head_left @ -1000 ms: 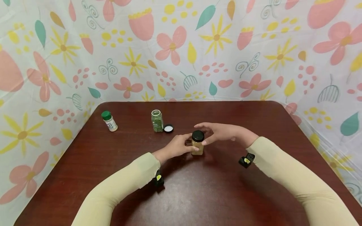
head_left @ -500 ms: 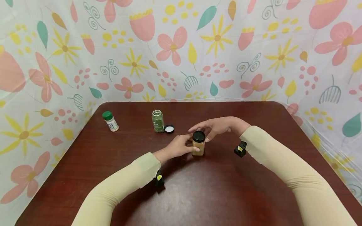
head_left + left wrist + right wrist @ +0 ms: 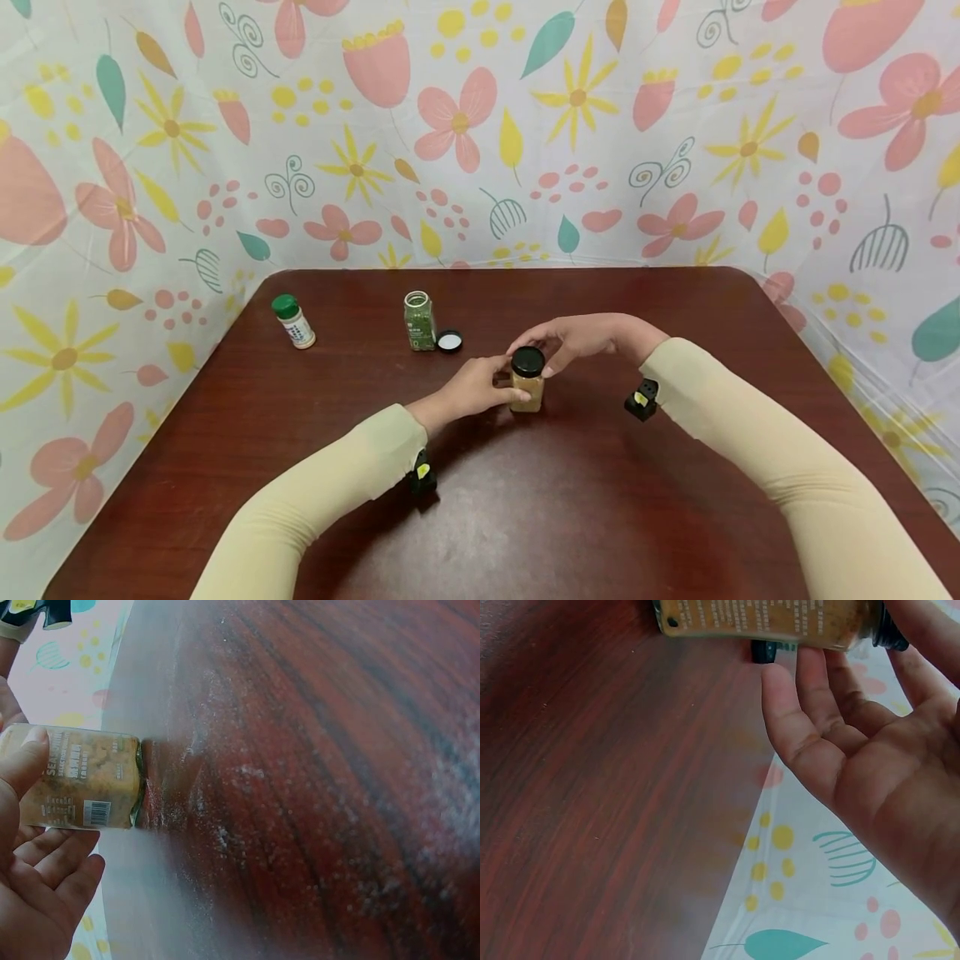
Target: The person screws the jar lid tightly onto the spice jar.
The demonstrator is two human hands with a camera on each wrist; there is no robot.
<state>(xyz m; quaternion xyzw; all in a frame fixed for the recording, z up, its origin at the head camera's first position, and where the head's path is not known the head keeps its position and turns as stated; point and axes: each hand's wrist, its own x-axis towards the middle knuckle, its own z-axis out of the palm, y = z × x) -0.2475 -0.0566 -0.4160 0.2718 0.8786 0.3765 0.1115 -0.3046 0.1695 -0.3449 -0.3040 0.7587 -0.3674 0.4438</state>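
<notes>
A spice jar [image 3: 532,387] of tan seasoning stands upright on the table, with a black screw lid [image 3: 528,362] on top. My left hand [image 3: 474,387] grips its body from the left, thumb across the printed label in the left wrist view. From the right, my right hand [image 3: 583,337] arches over the jar, thumb and forefinger holding the lid's edge. In the right wrist view the lid [image 3: 889,631] sits between thumb and fingers, while the other fingers hang loosely beneath.
Farther back stands an uncapped glass jar [image 3: 419,323] of green herbs, its black lid [image 3: 450,341] lying white side up beside it. A green-capped shaker bottle [image 3: 294,322] is at the back left of the brown table [image 3: 600,500]. Flowered cloth [image 3: 457,125] hangs behind.
My right hand has moved left over the lid, its wrist rising, then drawn slightly back with fingers closing around the lid. My left hand and the jar stay in place.
</notes>
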